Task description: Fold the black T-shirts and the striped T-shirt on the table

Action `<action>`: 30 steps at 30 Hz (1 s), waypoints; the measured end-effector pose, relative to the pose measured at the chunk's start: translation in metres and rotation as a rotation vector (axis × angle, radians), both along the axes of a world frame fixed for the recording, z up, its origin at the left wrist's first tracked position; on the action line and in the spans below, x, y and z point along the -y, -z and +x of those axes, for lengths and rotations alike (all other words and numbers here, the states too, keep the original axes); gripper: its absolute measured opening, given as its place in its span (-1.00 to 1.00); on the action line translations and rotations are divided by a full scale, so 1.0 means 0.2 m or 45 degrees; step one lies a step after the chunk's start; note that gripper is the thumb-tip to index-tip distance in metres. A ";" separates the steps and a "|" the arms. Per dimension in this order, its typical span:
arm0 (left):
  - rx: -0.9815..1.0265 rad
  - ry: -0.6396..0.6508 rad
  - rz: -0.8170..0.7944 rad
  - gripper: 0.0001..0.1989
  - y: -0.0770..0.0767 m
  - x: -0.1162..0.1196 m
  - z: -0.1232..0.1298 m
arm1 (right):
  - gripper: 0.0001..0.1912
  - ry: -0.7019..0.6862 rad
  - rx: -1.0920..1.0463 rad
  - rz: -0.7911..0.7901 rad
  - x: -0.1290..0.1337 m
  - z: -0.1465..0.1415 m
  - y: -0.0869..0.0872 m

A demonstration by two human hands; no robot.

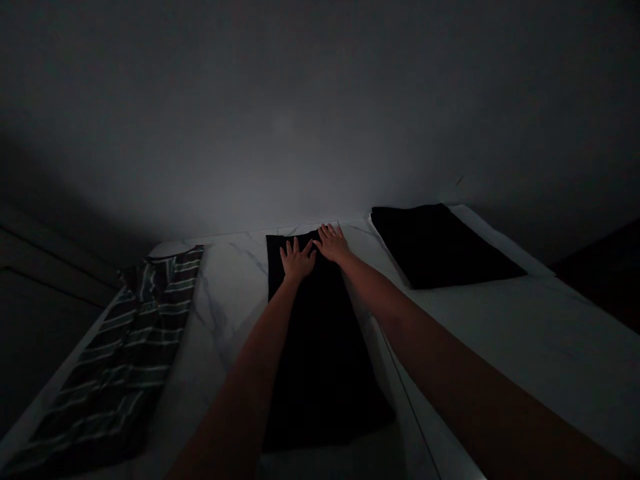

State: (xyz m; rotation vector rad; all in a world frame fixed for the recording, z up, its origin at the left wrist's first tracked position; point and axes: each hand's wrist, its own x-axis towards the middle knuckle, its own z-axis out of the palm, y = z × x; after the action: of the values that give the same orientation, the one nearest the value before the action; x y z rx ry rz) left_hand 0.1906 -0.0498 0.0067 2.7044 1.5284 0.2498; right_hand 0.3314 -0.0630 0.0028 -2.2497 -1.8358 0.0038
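While both hands lie open and flat, fingers spread and gripping nothing, the left hand (297, 260) presses a black cloth (320, 360) and the right hand (333, 243) rests at its far edge. Uneven pressure could rumple it on the white marbled table (225, 300), between a striped cloth (115, 360) and a second black cloth (440, 247).

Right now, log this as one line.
left hand: flat on black cloth | right hand: on its far edge | nearby: striped cloth, second black cloth

striped cloth (115, 360): lower end cut off | black cloth (325, 360): folds too dark
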 end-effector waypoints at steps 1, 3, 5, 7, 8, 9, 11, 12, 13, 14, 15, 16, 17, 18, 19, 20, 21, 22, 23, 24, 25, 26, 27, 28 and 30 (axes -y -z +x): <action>-0.007 0.002 -0.022 -0.48 -0.01 0.00 0.00 | -0.37 -0.038 0.009 0.028 0.03 -0.02 -0.01; -0.021 0.030 -0.046 -0.45 -0.03 0.01 -0.01 | -0.40 -0.133 0.002 0.053 0.12 -0.07 -0.01; -0.023 0.131 -0.027 -0.44 -0.05 0.05 -0.04 | -0.42 -0.214 -0.024 0.027 0.26 -0.13 0.00; -0.018 0.360 -0.005 -0.44 -0.05 0.14 -0.11 | -0.41 -0.300 -0.041 -0.009 0.46 -0.18 0.03; -0.021 0.508 -0.012 -0.44 -0.05 0.21 -0.16 | -0.39 -0.358 -0.046 -0.019 0.57 -0.20 0.04; -0.032 0.661 -0.040 -0.44 -0.05 0.29 -0.22 | -0.38 -0.430 -0.050 -0.021 0.68 -0.22 0.06; -0.060 0.931 -0.132 -0.42 -0.04 0.47 -0.34 | -0.37 -0.592 -0.064 -0.007 0.92 -0.26 0.08; -0.068 1.032 -0.179 -0.39 -0.04 0.57 -0.41 | -0.37 -0.658 -0.077 -0.001 1.04 -0.27 0.08; -0.068 1.115 -0.220 -0.36 -0.04 0.66 -0.47 | -0.36 -0.712 -0.092 0.002 1.15 -0.29 0.08; -0.061 1.182 -0.253 -0.33 -0.04 0.75 -0.54 | -0.37 -0.750 -0.105 0.001 1.26 -0.31 0.08; -0.050 1.234 -0.275 -0.31 -0.04 0.84 -0.59 | -0.38 -0.771 -0.114 0.001 1.36 -0.33 0.07; -0.041 1.273 -0.287 -0.30 -0.05 0.91 -0.65 | -0.40 -0.778 -0.119 0.004 1.45 -0.35 0.07; -0.036 1.302 -0.291 -0.30 -0.05 0.98 -0.69 | -0.43 -0.778 -0.120 0.012 1.54 -0.37 0.07; -0.039 1.323 -0.288 -0.30 -0.05 1.03 -0.73 | -0.45 -0.772 -0.122 0.025 1.61 -0.40 0.07; -0.046 1.336 -0.281 -0.31 -0.06 1.08 -0.75 | -0.48 -0.762 -0.126 0.046 1.68 -0.42 0.07; -0.055 1.340 -0.273 -0.32 -0.06 1.12 -0.78 | -0.49 -0.748 -0.134 0.071 1.74 -0.44 0.07; -0.066 1.341 -0.270 -0.32 -0.06 1.15 -0.79 | -0.50 -0.735 -0.143 0.099 1.78 -0.46 0.07; -0.077 1.340 -0.271 -0.32 -0.06 1.17 -0.80 | -0.51 -0.725 -0.148 0.125 1.82 -0.48 0.08; -0.084 1.337 -0.274 -0.33 -0.07 1.20 -0.82 | -0.51 -0.717 -0.148 0.150 1.85 -0.49 0.08; -0.089 1.332 -0.278 -0.33 -0.07 1.22 -0.83 | -0.51 -0.713 -0.141 0.173 1.87 -0.49 0.09; -0.095 1.322 -0.280 -0.32 -0.08 1.23 -0.84 | -0.51 -0.712 -0.130 0.190 1.88 -0.49 0.09; -0.098 1.299 -0.273 -0.32 -0.09 1.25 -0.85 | -0.49 -0.715 -0.118 0.198 1.89 -0.48 0.09; -0.099 1.253 -0.258 -0.31 -0.09 1.26 -0.87 | -0.47 -0.717 -0.104 0.199 1.89 -0.47 0.09; -0.098 1.185 -0.236 -0.33 -0.10 1.28 -0.89 | -0.45 -0.717 -0.090 0.199 1.88 -0.45 0.08; -0.097 1.014 -0.194 -0.37 -0.11 1.29 -0.95 | -0.44 -0.724 -0.061 0.193 1.86 -0.42 0.07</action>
State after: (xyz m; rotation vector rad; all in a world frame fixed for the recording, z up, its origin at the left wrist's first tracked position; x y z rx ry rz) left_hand 0.0002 -0.3073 0.0296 2.9421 0.3595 0.0006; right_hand 0.2483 -0.4358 -0.0113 -1.5523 -2.2918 0.0163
